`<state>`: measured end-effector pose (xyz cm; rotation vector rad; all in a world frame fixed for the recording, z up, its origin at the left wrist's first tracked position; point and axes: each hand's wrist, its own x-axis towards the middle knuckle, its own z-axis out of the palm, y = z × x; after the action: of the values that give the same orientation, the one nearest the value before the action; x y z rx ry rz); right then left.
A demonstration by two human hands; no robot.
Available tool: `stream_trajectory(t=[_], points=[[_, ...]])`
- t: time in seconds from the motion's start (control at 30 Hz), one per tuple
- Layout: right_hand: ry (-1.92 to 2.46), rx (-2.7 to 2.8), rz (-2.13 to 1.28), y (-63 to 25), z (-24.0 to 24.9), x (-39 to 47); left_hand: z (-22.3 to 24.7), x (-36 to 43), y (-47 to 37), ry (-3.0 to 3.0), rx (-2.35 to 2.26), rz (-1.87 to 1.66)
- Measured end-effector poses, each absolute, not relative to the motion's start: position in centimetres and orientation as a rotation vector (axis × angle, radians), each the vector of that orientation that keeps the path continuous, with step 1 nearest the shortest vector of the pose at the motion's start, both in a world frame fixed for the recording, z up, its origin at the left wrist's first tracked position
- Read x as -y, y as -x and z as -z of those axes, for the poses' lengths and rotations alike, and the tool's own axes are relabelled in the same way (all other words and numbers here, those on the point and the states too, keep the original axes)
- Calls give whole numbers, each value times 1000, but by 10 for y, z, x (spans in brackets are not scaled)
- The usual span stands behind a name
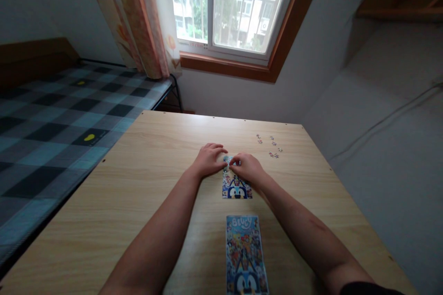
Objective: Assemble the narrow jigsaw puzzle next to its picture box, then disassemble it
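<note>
A partly assembled jigsaw puzzle (237,190) with a blue dog face lies on the wooden table. My left hand (209,160) rests at its upper left edge, fingers apart, thumb touching the puzzle. Over the upper part of the puzzle is my right hand (247,167), its thumb and forefinger pinched together; whatever is between them is too small to make out. Nearer to me lies the illustrated Bluey box (245,253), with the same dog face at its lower end. Several loose puzzle pieces (274,143) are scattered to the right, beyond my right hand.
The wooden table (138,184) reaches toward the wall below a window (238,4). To the left stands a bed (69,115) with a checked cover, beside an orange curtain (138,18). A wooden shelf (398,11) hangs at the upper right.
</note>
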<state>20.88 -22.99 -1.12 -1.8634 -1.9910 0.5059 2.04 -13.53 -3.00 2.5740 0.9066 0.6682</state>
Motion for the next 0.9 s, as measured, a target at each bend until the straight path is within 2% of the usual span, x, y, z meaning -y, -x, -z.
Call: stream_trajectory(t=[0.2, 0.33, 0.47, 0.6, 0.77, 0.9], points=[[1738, 1787, -309, -240, -14, 222, 26, 136, -20, -2593, -931, -623], [1640, 1489, -125, -306, -35, 218, 22, 139, -21, -2596, -958, -594], [1593, 1093, -73, -380, -28, 225, 23, 142, -24, -2629, -1027, -519], [1712, 745, -223, -433, -5, 241, 27, 143, -27, -2660, -1078, -467], [1934, 887, -551, -448, 17, 251, 30, 141, -28, -2660, -1061, -502], [2024, 1057, -605, -441, 26, 245, 32, 129, -25, -2381, -1012, -799]])
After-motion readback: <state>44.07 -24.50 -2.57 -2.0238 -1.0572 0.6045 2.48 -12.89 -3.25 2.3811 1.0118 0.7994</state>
